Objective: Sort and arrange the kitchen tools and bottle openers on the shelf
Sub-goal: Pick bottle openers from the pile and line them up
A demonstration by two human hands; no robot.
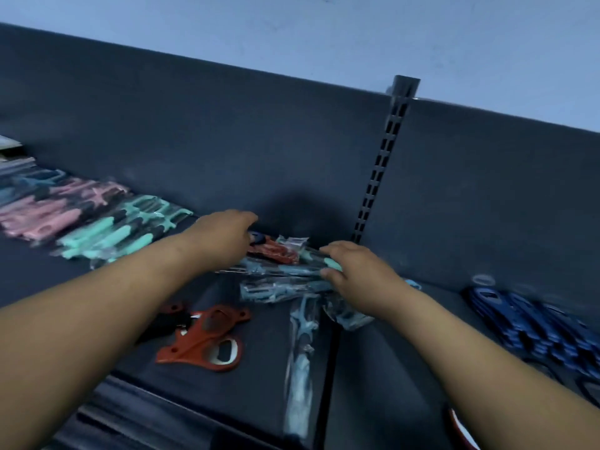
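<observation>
Nearest the front edge of the shelf (259, 401) lies a loose red bottle opener (207, 339), flat and unwrapped, with a smaller black tool (165, 323) touching its left side. Just to its right a pale blue tool in a clear sleeve (300, 352) lies lengthwise, pointing from the front edge toward the back.

Further in, at the middle of the shelf, sits a mixed pile of packets (282, 284), and both hands are in it. The right hand (354, 274) grips one sleeve from the pile's right side, its fingers curled round a mint-green handle. The left hand (224, 235) reaches over the far left of the pile, onto a red tool in a sleeve (276, 251). Its fingertips are hidden and the view is smeared, so I cannot tell whether it grasps anything.

The step in hand looks like picking the jumble apart by colour. The next move probably calls for lifting the mint-green packet free without dragging its neighbours, then carrying it left to its matching row.

No bin or tray shows. The only holders are the clear sleeves, each with what seems to be a single tool inside.

Toward the right end, a stack of blue bottle openers (535, 323) overlaps in a line. Toward the back left, a row of mint-green tools (123, 232) lies beside a row of pink tools (55, 209), both already sorted. Behind everything stands the dark back panel (227, 141) with its slotted post (380, 170).
</observation>
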